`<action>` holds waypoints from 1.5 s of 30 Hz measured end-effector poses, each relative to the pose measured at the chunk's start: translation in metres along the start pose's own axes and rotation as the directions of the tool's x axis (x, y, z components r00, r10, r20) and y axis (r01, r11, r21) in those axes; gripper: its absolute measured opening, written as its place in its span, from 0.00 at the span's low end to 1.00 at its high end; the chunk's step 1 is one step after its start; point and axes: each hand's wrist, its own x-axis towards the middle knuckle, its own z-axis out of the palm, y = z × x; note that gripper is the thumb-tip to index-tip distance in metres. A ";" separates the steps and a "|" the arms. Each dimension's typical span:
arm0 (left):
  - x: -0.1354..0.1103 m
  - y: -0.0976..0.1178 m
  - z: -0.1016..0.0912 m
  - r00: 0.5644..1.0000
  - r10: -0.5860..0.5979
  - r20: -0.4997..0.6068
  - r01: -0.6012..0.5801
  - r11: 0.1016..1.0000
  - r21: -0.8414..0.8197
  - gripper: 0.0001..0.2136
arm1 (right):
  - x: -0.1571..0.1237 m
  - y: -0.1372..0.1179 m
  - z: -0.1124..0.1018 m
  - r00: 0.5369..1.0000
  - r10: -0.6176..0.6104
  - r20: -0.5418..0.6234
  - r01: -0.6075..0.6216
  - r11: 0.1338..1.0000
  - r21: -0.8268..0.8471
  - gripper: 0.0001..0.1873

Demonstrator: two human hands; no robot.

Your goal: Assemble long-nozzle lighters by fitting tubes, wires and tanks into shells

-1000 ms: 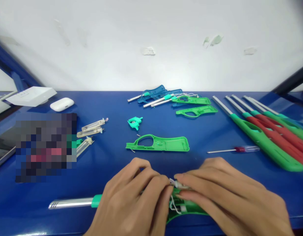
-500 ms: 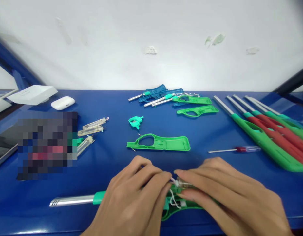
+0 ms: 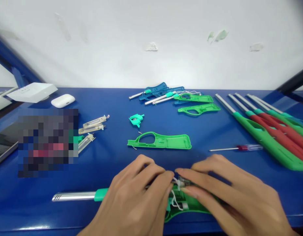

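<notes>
An opened long-nosed gas lighter lies at the near edge, with its silver barrel [image 3: 76, 196] to the left and its green handle half [image 3: 190, 214] under my hands. My left hand [image 3: 139, 193] is closed over the lighter's middle, fingertips pinching a thin white tube [image 3: 176, 180]. Between thumb and fingers, my right hand [image 3: 230, 193] grips a clear fuel tank [image 3: 184, 182], its valve end towards the left fingertips. A white wire [image 3: 174, 200] loops down into the handle half. Fingers hide much of the tank and the lighter's inside.
Beyond my hands lie a green handle cover [image 3: 177, 142], a teal plastic part [image 3: 136, 120] and a screwdriver [image 3: 236, 148]. Several clear tanks [image 3: 94, 122] lie left, beside a blurred dark item [image 3: 47, 144]. Whole lighters [image 3: 264, 134] line the right; opened ones [image 3: 163, 95] lie at the back.
The view has shifted slightly. Both hands keep their grip close together; the fuel tank in my right hand has turned a little. Nothing has been let go.
</notes>
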 end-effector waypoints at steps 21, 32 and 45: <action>-0.002 0.005 -0.001 0.998 -0.052 0.034 0.056 0.992 -0.113 0.07 | 0.025 -0.003 -0.007 0.996 -0.083 -0.041 0.084 0.996 0.028 0.11; -0.005 0.005 0.000 1.000 -0.013 0.007 0.014 0.995 -0.101 0.08 | 0.021 -0.007 -0.007 0.998 -0.020 -0.061 0.028 0.992 0.125 0.10; -0.009 0.003 0.000 0.994 -0.024 0.102 0.012 0.994 0.111 0.11 | 0.018 -0.005 -0.008 0.995 0.089 -0.035 -0.080 0.975 0.207 0.03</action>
